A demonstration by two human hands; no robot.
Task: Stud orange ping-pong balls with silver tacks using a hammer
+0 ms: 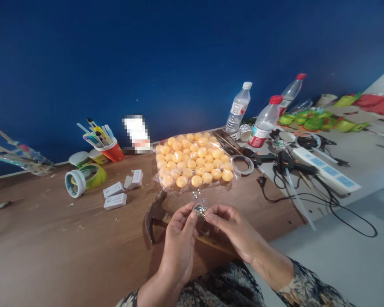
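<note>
Between the fingertips of both hands is a small, shiny, silvery round piece [200,209], too small to name more exactly. My left hand [181,232] pinches it from the left with thumb and fingers. From the right, my right hand [225,224] has its thumb and forefinger closed at the piece's edge. Under and behind the hands lies a claw hammer [154,215], its head to the left and part of its handle hidden. Just beyond the hands, a clear plastic bag of orange balls [195,160] rests on the wooden table [67,247].
Left of the bag are small white boxes [115,201], tape rolls [75,184] and a red cup of pens [112,150]. On the right stand plastic bottles [264,125] near a power strip [328,170], glue guns [294,164] and loose black cable [348,226]. A blue wall [179,64] rises behind.
</note>
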